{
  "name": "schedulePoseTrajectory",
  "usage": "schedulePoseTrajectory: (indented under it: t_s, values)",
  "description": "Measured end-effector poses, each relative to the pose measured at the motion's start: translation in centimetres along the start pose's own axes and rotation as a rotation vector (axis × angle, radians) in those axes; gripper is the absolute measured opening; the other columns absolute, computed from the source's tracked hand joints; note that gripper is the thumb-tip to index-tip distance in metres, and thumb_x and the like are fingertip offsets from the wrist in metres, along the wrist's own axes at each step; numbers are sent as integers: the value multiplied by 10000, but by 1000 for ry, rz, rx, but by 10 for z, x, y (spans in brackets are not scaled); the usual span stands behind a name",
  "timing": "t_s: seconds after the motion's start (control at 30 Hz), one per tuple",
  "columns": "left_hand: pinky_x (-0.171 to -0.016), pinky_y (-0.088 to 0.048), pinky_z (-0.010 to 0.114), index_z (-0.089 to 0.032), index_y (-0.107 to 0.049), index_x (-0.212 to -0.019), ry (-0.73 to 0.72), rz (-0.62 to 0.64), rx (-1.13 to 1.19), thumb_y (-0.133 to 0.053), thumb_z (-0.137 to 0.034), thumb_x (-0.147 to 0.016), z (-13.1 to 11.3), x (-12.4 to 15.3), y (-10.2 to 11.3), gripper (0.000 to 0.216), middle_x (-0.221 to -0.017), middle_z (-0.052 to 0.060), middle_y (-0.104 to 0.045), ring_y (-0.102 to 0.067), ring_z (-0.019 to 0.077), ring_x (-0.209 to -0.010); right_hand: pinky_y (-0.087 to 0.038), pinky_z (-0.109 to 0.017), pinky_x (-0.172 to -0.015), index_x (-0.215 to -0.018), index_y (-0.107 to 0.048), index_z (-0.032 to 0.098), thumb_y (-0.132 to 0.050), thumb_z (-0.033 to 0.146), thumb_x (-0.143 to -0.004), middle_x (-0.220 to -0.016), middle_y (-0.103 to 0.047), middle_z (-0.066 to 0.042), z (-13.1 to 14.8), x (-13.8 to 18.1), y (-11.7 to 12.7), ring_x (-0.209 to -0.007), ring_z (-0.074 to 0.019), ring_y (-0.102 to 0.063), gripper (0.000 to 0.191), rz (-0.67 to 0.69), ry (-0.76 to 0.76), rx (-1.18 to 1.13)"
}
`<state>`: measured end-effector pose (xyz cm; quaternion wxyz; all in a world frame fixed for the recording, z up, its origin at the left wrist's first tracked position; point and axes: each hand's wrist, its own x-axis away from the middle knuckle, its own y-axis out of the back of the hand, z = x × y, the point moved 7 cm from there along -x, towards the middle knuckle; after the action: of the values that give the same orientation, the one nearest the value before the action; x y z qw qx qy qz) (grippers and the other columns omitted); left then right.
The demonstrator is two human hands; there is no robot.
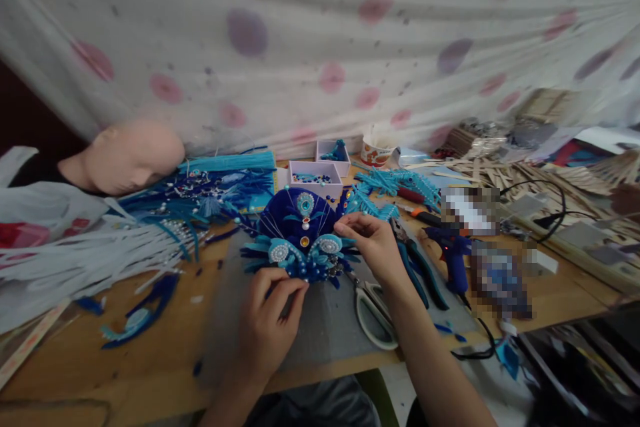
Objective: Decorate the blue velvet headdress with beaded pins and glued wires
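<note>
A dark blue headpiece (300, 230) with turquoise leaves, pearl-edged ovals and jewels sits on a grey mat (325, 327) at the table's middle. My left hand (270, 327) is closed in a pinch at its lower front edge, on something I cannot make out. My right hand (373, 243) has its fingers pinched at the headpiece's right side, touching the turquoise trim there. What those fingertips hold is too small to tell.
White-handled scissors (373, 313) lie right of the mat. A blue glue gun (453, 257) and teal pliers (417, 267) lie further right. A mannequin head (127, 157), white fringe (85, 257) and blue feather trims (210, 190) fill the left. Small bead boxes (315, 177) stand behind.
</note>
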<state>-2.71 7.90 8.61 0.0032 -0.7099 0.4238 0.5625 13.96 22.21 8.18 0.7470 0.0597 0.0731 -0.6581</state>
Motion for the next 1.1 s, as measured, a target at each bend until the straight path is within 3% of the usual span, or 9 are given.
schedulePoseTrajectory:
  t_s: [0.23,0.47,0.67,1.1]
  values:
    - [-783,-532,259,-191,-677,-914,38,-12,21,-686,-47,-894,5,3,-2,146,-894,17,-595,-627,140,-826,-436,-293,-646,-658,-746,200,-846,419,-651,-690,-699,-10,0,2,2,-640,-152,-570,240,-4,-10,51]
    - [-785,-540,256,-199,-667,-909,23,-23,21,-663,-32,-903,2,3,2,166,-885,14,-618,-649,141,-822,-472,-319,-696,-763,-761,213,-830,491,-678,-807,-738,-41,1,4,7,-744,-199,-618,299,-78,18,73]
    - [-803,-530,240,-194,-672,-905,-17,-40,21,-646,-33,-917,0,5,2,164,-878,17,-626,-657,135,-817,-448,-304,-677,-686,-726,214,-826,503,-669,-868,-716,-54,2,2,11,-825,-218,-619,306,-82,58,57]
    - [-765,-552,215,-201,-676,-907,-38,-55,30,-619,-29,-921,3,6,5,181,-856,20,-651,-680,131,-797,-402,-286,-641,-651,-685,203,-838,482,-662,-772,-685,-12,-3,-10,10,-711,-169,-574,318,-50,67,52]
